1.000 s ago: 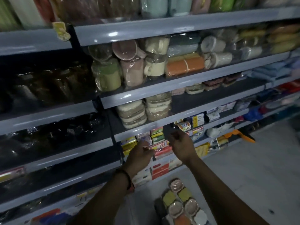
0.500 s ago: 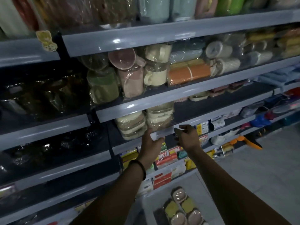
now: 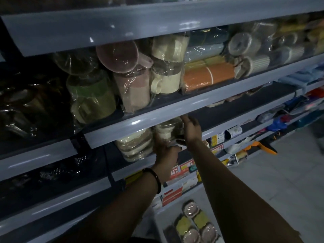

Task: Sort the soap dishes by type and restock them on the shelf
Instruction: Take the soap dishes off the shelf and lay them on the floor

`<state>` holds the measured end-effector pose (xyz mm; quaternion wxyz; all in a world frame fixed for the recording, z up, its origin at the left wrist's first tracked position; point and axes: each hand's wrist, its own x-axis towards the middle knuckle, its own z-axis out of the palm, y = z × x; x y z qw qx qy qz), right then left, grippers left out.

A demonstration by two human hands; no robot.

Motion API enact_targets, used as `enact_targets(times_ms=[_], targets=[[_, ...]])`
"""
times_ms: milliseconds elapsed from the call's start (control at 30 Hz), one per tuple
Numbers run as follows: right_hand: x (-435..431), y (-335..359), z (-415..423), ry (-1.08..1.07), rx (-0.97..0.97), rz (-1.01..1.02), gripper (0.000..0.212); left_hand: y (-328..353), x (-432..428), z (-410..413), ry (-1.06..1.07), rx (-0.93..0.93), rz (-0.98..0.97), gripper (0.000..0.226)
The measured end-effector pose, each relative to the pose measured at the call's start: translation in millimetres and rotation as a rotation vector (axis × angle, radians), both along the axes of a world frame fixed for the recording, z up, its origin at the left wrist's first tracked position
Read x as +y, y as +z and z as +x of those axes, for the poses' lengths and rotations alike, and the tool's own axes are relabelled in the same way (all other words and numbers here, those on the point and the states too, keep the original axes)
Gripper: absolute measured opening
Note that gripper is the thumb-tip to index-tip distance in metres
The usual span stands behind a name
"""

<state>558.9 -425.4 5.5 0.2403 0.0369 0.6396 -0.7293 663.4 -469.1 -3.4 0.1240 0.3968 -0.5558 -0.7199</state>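
Two hands that a second ago worked low, in front of the boxed goods one level down, have risen to the shelf (image 3: 236, 109) that carries the soap dishes. Half a second ago they were only at its front rail; now they are in on the stock itself. The left hand (image 3: 164, 152) curls round the near lower edge of the right stack (image 3: 166, 130), thumb on the front, grasping it. The right hand (image 3: 191, 128) lies against that stack's right side with fingers fairly straight and reaching up under the rail above, pressing rather than clenching. The light is poor, so I cannot tell whether something small and dark sits between the two hands.

This looks like squaring up or shifting dishes already shelved, making room before new ones go in, not yet a restock.

The left stack (image 3: 135, 146) stands just beside the held one, touching or nearly so; both are cream and brown dishes in clear wrap. To their right the shelf runs dark and bare-looking, with a few more dishes far along it. Near the feet, a white bin (image 3: 157, 218) holds loose wrapped dishes (image 3: 191, 223), yellow-green and pinkish mixed together, so sorting remains to be done.
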Motion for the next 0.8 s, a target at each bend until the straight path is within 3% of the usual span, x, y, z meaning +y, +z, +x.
enact_targets(times_ms=[100,233,367,500,700,800], targets=[[-2.5,-1.3,-7.4,0.004,-0.019,0.065,0.064,1.1,0.0,2.1,-0.040,-0.010,0.082,0.026],[-1.7,-8.5,-4.3,-0.042,0.110,0.159,0.064,-0.7,-8.6,3.9,-0.105,0.042,0.142,0.031],[9.2,-12.1,0.7,-0.103,0.139,0.108,0.044,-2.4,-4.0,11.1,-0.050,0.121,0.049,0.078],[23.9,-11.7,9.3,-0.102,0.167,0.007,0.029,-8.2,-1.2,14.0,-0.054,0.170,-0.003,0.073],[52.2,-5.2,26.9,-0.310,0.270,-0.022,0.034,-11.3,7.5,19.4,-0.123,0.258,0.185,0.039],[73.9,-9.7,37.5,-0.380,0.338,-0.064,0.031,-8.6,17.9,22.5,-0.178,0.287,0.226,0.051]])
